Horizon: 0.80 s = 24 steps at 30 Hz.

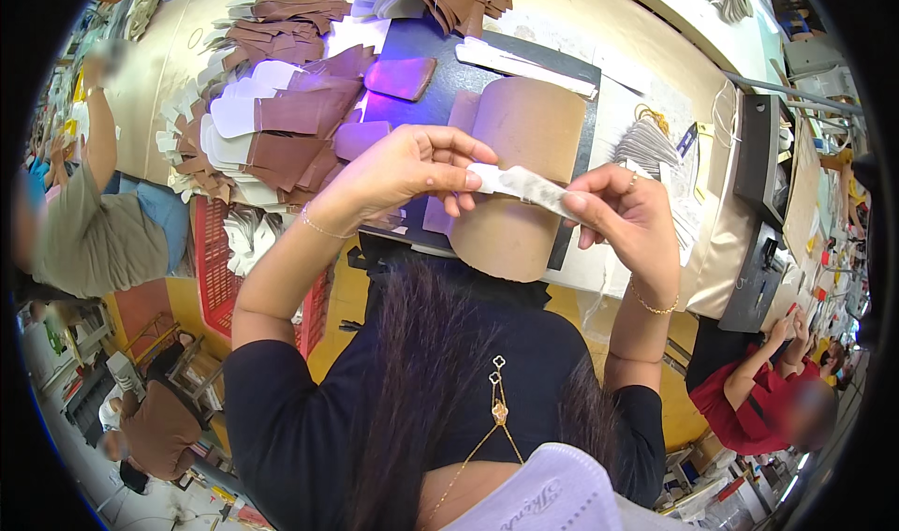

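Between my two hands stretches a short white strip [536, 192], whose right part has grey smudges. Thumb and fingers of my left hand [426, 168] pinch its left end. My right hand [626, 214] grips the other end between thumb and fingers. Just beneath the strip lies a wide tan cylinder [530, 124], like a cardboard roll, on a dark board [440, 67]. The strip hides part of the cylinder's middle; whether it touches it I cannot tell.
Stacks of brown and white cut pieces [281, 124] cover the table's left. A red crate [217, 269] stands below them. Bundled grey strips [648, 147] and a black box-like device [763, 156] are at the right. Other people [768, 395] work on both sides.
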{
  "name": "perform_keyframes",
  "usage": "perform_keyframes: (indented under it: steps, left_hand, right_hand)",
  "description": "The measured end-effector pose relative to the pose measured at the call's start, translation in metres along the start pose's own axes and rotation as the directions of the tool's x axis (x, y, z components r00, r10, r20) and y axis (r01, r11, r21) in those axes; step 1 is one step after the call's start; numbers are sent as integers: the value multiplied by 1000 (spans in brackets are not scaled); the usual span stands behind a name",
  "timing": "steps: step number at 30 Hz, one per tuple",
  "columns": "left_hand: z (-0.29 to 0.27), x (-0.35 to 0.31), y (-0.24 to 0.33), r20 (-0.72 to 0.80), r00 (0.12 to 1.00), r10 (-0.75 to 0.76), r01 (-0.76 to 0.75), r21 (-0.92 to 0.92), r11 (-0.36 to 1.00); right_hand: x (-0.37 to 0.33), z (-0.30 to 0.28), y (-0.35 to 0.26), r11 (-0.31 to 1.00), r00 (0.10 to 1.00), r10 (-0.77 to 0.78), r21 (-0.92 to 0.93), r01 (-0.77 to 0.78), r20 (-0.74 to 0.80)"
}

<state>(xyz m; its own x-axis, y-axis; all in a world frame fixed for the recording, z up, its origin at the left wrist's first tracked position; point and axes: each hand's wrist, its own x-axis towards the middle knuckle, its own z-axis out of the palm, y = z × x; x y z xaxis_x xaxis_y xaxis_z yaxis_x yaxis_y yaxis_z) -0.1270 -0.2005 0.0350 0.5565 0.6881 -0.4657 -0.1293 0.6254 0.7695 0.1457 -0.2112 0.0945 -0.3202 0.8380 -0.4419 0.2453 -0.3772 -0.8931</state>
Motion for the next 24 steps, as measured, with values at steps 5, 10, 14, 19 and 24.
perform_keyframes:
  steps: [5, 10, 14, 19, 24]
  left_hand:
    - [-7, -6, -13, 110, 994, -16, 56, -379, 924]
    - [-4, -6, -20, 74, 997, -3, 33, -410, 912]
    - [-3, -8, -20, 29, 999, -12, 23, -388, 921]
    - [-1, -12, -18, -4, 1000, 5, -6, -329, 944]
    - [3, -14, -16, -51, 999, -6, -7, -246, 969]
  right_hand:
    - [15, 6, -13, 983, 995, 29, -183, -11, 93]
    - [30, 11, -19, 956, 988, 59, -294, -15, 142]
    - [34, 14, -17, 949, 986, 86, -312, -38, 143]
    - [35, 16, -15, 934, 988, 85, -357, -34, 129]
    - [33, 18, -17, 915, 992, 44, -402, 8, 118]
